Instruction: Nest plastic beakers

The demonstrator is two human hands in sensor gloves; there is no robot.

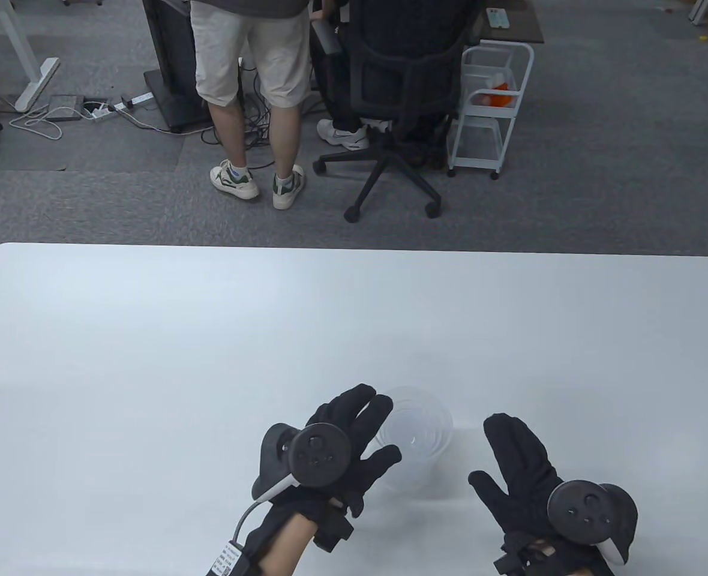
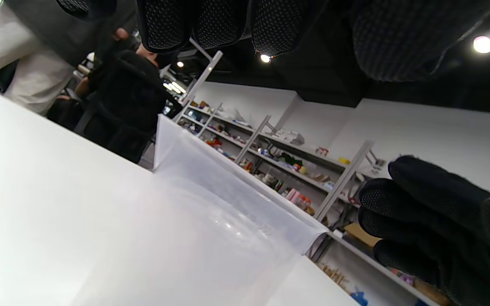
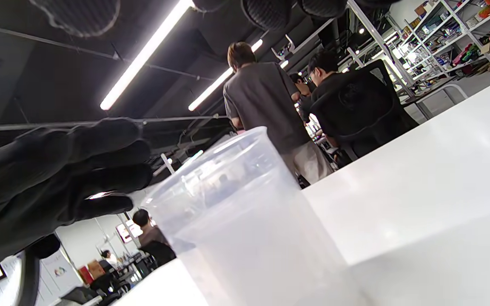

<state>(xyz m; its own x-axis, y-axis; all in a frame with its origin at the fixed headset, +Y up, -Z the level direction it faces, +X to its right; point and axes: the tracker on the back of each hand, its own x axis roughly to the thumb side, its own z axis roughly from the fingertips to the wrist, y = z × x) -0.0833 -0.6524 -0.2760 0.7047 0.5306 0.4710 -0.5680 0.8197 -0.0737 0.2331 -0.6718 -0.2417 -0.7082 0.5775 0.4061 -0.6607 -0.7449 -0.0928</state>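
Note:
A stack of clear plastic beakers (image 1: 414, 439) stands upright on the white table (image 1: 210, 336) near the front edge, with smaller ones nested inside the outer one. My left hand (image 1: 390, 427) is open just left of the stack, fingers spread around its side; I cannot tell whether they touch it. My right hand (image 1: 483, 450) is open and empty to the right, apart from the stack. The left wrist view shows the beaker wall (image 2: 211, 212) close below my left fingers (image 2: 223, 21), with my right hand (image 2: 398, 212) beyond it. The right wrist view shows the stack (image 3: 245, 221) and my left hand (image 3: 79, 178) behind it.
Beyond the table's far edge a person (image 1: 252, 90) stands and another sits in a black office chair (image 1: 402, 90). A white wire cart (image 1: 489, 108) stands beside the chair.

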